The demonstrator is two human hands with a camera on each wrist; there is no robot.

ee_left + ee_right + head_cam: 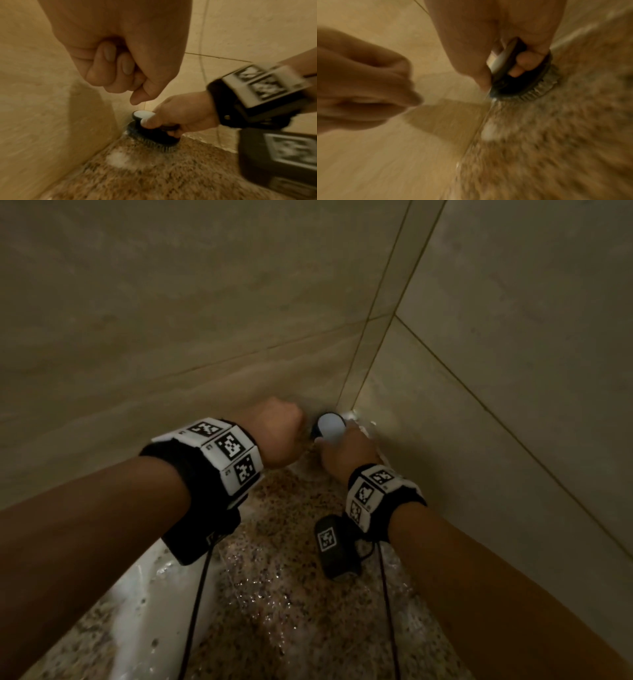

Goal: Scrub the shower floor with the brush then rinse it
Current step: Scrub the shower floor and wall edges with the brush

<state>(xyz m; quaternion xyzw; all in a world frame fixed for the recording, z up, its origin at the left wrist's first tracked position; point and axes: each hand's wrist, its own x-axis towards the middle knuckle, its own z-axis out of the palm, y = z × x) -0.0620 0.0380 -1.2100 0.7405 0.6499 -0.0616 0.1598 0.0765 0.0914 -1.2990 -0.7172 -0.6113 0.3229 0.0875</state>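
A black scrub brush (154, 136) with a white-topped handle (329, 426) stands bristles-down on the speckled brown shower floor (281, 594), pushed into the corner where two beige tiled walls meet. My right hand (346, 453) grips its handle, fingers curled through the loop (524, 62). My left hand (277, 429) hangs just left of the brush, curled into a fist with nothing in it, close to the left wall. A patch of white foam (118, 158) lies on the wet floor in front of the bristles.
Beige wall tiles (205, 320) close in on the left and right (513, 354), leaving a narrow wedge of floor. A white raised edge (137, 604) runs along the lower left. Wrist-camera cables (195, 611) dangle over the floor.
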